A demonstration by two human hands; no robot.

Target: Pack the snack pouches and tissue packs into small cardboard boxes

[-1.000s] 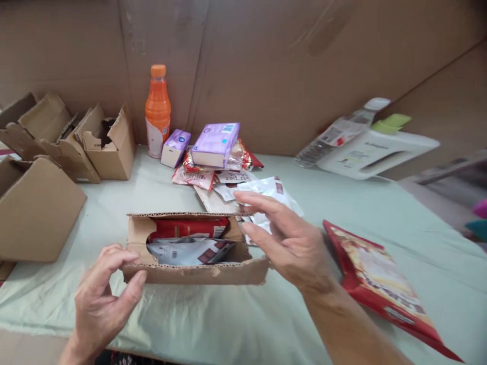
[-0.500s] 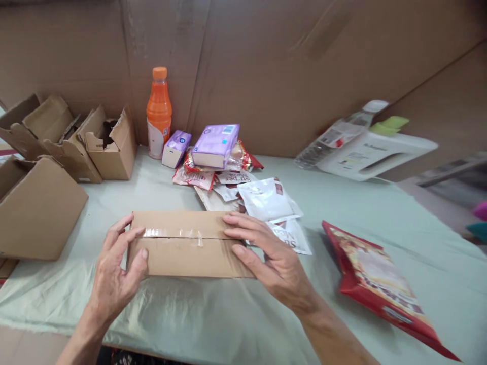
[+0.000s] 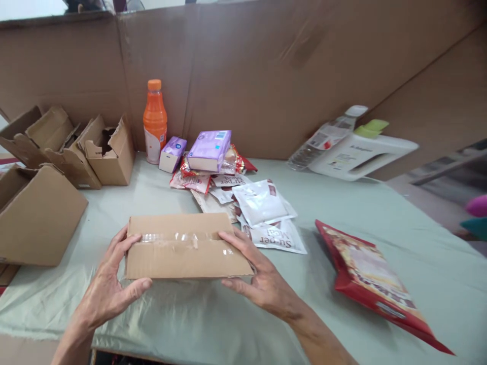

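Observation:
A brown cardboard box (image 3: 178, 261) lies lengthwise before me, with shiny clear tape (image 3: 167, 237) along its upper face. At the box's left end is my left hand (image 3: 110, 284), fingers on the top and thumb along the near edge. My right hand (image 3: 258, 274) grips the right end the same way, its fingertips resting over the tape and its thumb by the near edge. Just beyond the box lie white food pouches (image 3: 262, 203). The underside of the box is hidden.
Open cardboard boxes (image 3: 41, 218) stand at left. Behind are an orange drink bottle (image 3: 155, 121), purple tissue packs (image 3: 209, 149), a clear bottle (image 3: 323, 139) and a white jug (image 3: 361, 154). A red food bag (image 3: 376, 279) lies right. A cardboard wall (image 3: 247, 76) closes the back.
Both thumbs have moved from the box's top to its near edge. The box's right flap now lies closer to level with the top. The view has shifted slightly.

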